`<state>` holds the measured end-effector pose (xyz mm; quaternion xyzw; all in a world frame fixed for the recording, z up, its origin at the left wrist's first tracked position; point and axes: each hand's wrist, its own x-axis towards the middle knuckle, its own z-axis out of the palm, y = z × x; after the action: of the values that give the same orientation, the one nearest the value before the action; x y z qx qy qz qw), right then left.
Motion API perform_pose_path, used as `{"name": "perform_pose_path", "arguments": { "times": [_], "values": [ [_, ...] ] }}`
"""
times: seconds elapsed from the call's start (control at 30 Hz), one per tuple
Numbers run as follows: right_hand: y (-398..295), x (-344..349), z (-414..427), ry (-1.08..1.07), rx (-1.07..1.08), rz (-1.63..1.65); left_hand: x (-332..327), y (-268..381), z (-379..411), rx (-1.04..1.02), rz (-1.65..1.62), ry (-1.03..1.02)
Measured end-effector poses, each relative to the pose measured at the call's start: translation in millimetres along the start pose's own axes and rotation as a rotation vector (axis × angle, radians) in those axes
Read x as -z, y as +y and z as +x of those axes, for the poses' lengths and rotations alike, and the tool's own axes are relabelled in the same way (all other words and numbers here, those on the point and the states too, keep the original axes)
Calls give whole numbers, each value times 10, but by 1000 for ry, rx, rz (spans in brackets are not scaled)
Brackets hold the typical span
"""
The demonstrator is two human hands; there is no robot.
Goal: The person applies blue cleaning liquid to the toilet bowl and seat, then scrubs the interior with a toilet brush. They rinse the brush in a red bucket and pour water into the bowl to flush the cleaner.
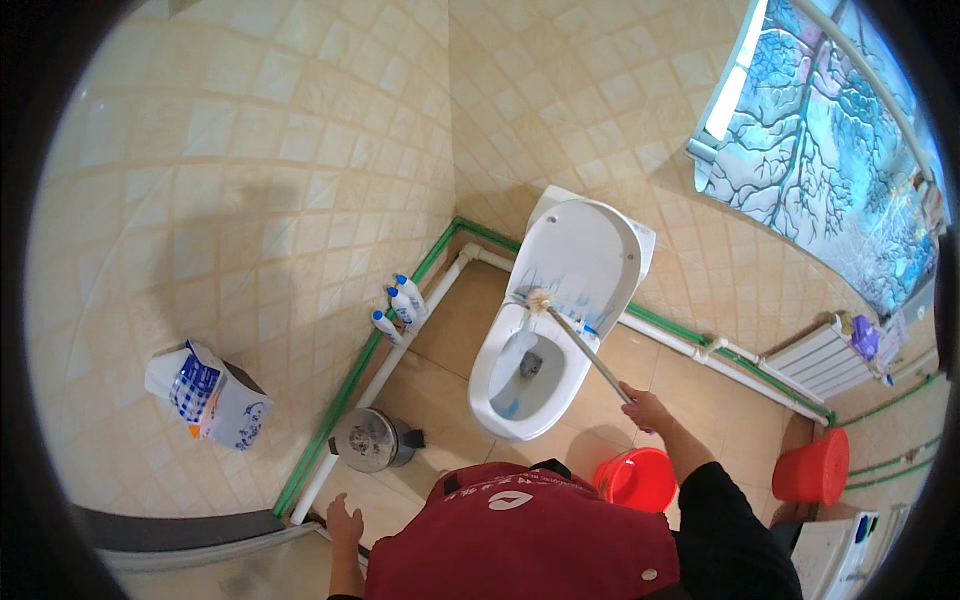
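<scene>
My right hand [646,409] grips the handle of a toilet brush [585,349]. The brush's pale round head rests against the hinge area between the raised lid and the seat of a white toilet [484,382]. Streaks of blue liquid run over the lower part of the raised lid [581,240], and more blue lies inside the bowl [514,409]. A small bottle with a blue cap seems to lie by the hinge, partly behind the brush handle. My left hand [346,519] hangs at the lower left, fingers apart, holding nothing.
Several white bottles with blue caps [403,306] stand on the white pipe by the left wall. A metal pedal bin [367,441] sits left of the toilet. A red bucket [637,480] stands close before me, and another red container [814,469] is at right, below a white radiator [814,360].
</scene>
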<state>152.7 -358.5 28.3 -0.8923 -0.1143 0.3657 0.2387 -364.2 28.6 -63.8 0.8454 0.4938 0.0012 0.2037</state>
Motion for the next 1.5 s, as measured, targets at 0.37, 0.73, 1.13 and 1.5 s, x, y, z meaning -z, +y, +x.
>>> {"name": "perform_pose_path", "arguments": {
  "times": [0.37,0.73,1.13,1.5],
  "values": [
    [955,444,222,7,177,-74,-896,1550,-1322,128,-64,-169],
    [1274,653,-83,117,320,-45,-1042,1610,-2025,178,-61,-147],
    [609,373,-79,26,162,158,-1160,610,-2685,187,-144,-26],
    [198,865,-803,158,236,298,-1238,347,-2642,214,-192,-13]
  ]
}}
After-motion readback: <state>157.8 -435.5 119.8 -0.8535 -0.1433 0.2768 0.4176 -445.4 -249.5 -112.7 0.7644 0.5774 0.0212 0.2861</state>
